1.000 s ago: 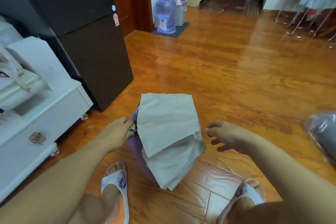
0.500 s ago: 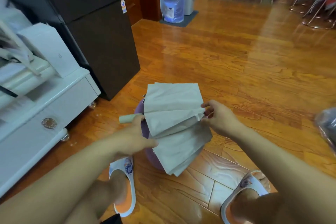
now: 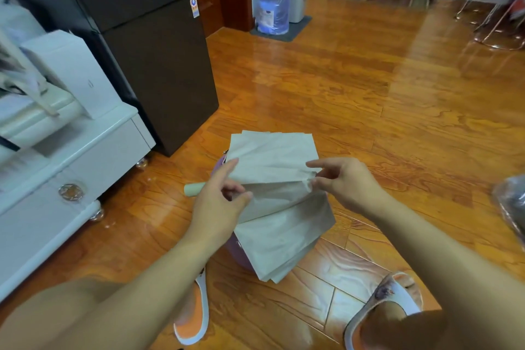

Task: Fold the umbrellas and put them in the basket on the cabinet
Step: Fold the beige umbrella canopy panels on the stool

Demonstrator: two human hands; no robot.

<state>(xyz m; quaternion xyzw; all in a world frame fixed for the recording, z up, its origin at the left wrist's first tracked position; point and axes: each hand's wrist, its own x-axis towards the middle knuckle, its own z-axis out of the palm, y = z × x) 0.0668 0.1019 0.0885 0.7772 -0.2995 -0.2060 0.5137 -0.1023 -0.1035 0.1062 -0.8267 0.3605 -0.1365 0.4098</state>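
1. White cabinet with a round metal knob: stands at far left, well apart from both hands. The basket is not clearly identifiable among the blurred white items on top.
2. Pale cylindrical handle of the grey-beige collapsed fabric umbrella: projects left, just beyond the left hand.
3. Left hand: thumb and fingers pinch the left edge of a canopy pleat; narrow grip, holding fabric.
4. Umbrella position: held above the wood floor, between the two hands. The long axis probably runs left to right, handle on the left; the loose pleats hang down toward the person's feet.
5. Right hand: fingertips pinch the gathered right end of the same pleat, index finger extended.
6. Judgement: the pleats are not yet wrapped. The left hand is nearer the handle and the cabinet, so it suits holding the shaft while the right wraps the fabric.
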